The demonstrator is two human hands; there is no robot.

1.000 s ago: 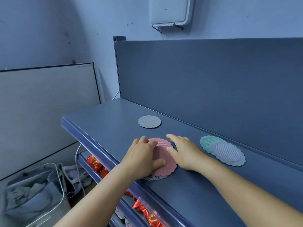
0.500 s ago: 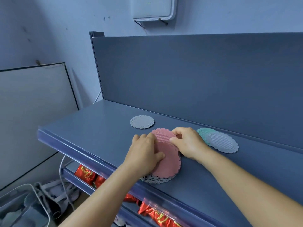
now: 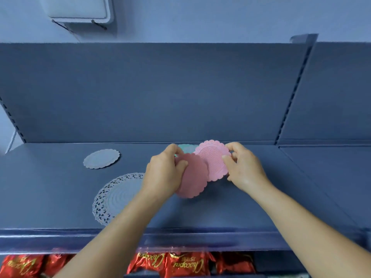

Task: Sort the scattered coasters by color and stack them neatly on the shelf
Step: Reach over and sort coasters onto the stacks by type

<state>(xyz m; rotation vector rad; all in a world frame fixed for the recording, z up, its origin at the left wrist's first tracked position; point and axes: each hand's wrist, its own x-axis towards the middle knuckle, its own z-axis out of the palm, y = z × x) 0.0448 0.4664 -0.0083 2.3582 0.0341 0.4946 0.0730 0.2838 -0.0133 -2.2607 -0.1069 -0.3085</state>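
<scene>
Far left on the shelf (image 3: pixel 60 197), a small grey coaster (image 3: pixel 101 158) lies flat, well apart from both hands. Nearer the front edge a bigger lace-edged grey doily (image 3: pixel 118 197) also lies flat, its right side hidden under the left forearm.

Left hand (image 3: pixel 162 175): grip clamped on the darker pink coaster (image 3: pixel 192 175), thumb curled over its upper-left face, fingers wrapped behind the rim. Disc is tilted, face twd the camera, raised off the shelf at the top; whether its lower edge touches the shelf can't be told. Round, so no real long axis.

Behind the left knuckles a bit of teal coaster (image 3: pixel 187 148) shows, near the back panel, mostly covered.

The lighter pink ribbed coaster (image 3: pixel 213 159) sits just right of the darker one, its lower-left edge tucked behind it, the two overlapping. It too is tilted up, ribbed face to the camera, ribs running roughly up-down.

Right hand (image 3: pixel 245 167): grip pinched on the ribbed coaster's right rim, thumb on the front, fingers curled behind.

Below the shelf front, red foil snack packs (image 3: pixel 180 263) w/ gold lettering sit in a row on the lower level
</scene>
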